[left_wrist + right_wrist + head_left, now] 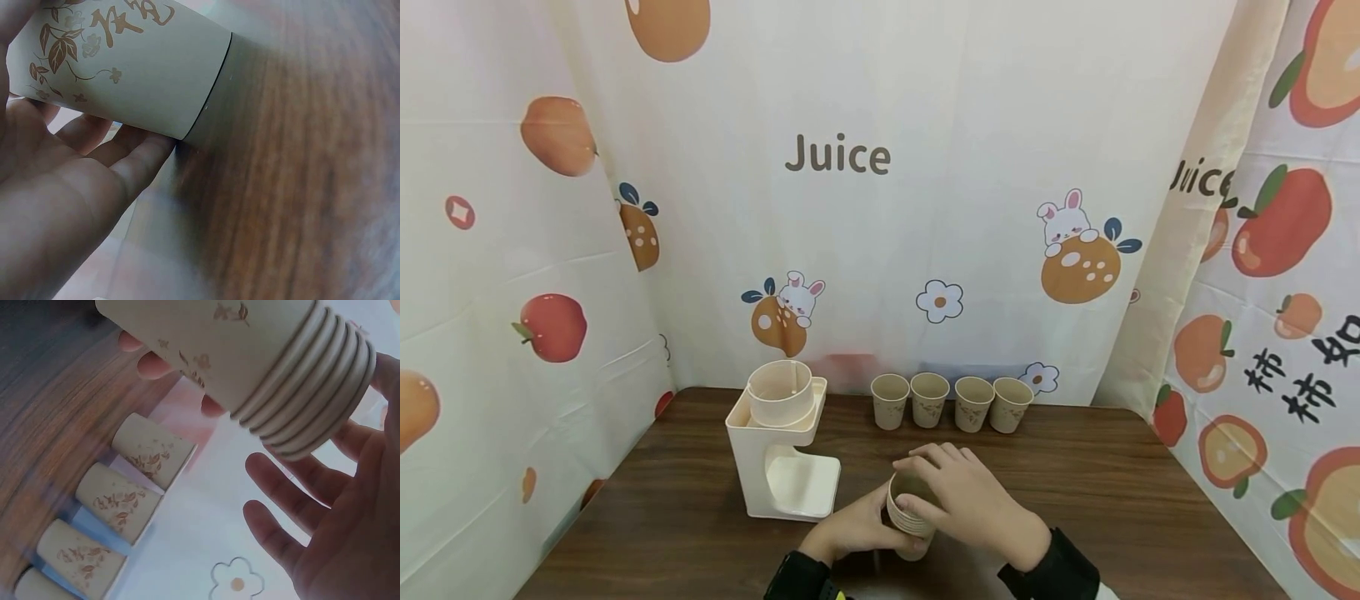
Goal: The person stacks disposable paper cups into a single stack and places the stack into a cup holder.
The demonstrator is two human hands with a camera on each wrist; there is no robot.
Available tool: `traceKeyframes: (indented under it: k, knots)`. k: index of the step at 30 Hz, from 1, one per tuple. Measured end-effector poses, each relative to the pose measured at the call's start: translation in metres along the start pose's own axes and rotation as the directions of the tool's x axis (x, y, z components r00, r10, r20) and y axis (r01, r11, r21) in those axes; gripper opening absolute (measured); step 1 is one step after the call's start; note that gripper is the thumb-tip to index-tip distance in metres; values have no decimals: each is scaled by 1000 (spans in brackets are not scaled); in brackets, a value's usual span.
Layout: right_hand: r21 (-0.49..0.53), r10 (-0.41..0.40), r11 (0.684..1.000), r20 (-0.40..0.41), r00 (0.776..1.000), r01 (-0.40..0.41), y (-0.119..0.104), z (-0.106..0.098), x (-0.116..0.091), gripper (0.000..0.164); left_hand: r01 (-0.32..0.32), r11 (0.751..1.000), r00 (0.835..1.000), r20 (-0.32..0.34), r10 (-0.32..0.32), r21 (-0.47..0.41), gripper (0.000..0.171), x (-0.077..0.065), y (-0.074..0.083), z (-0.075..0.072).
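A nested stack of beige paper cups (909, 522) with leafy brown print leans at the front of the table. My left hand (861, 527) grips it around the side; in the left wrist view the bottom cup (144, 69) is close over the wood. At the mouth of the stack is my right hand (970, 498), thumb over the opening and fingers by the far rim. The right wrist view shows several stacked rims (312, 381), with the right hand's lower fingers (281, 487) extended loosely beside them.
Behind the hands, several single paper cups (929, 402) stand upright in a row near the back curtain (985, 208). Left of the hands stands a white dispenser-like stand (752, 475) with a round cup-shaped top (779, 396). Dark wood forms the table (1097, 500).
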State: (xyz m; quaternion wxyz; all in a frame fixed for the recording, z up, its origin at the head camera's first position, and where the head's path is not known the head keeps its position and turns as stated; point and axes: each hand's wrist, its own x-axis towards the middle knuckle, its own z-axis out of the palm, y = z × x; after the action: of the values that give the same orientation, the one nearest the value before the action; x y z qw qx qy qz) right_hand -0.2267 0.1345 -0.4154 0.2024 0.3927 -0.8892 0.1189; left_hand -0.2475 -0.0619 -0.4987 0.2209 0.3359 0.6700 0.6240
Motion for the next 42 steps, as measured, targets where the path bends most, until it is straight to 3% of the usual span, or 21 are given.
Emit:
traceKeyframes:
  k: [14,25,42]
  knots:
    - [-36,87,995,-108,990,-91,41,1,-2,34,42,999,998,-45,-40,34,77,1,-1,0]
    - [-14,95,995,-84,992,-96,52,9,8,33,13,1000,999,-43,-11,29,75,2,-1,0]
    - [59,79,996,-79,994,-74,75,37,43,33,43,999,997,-65,-41,30,74,1,-4,-2]
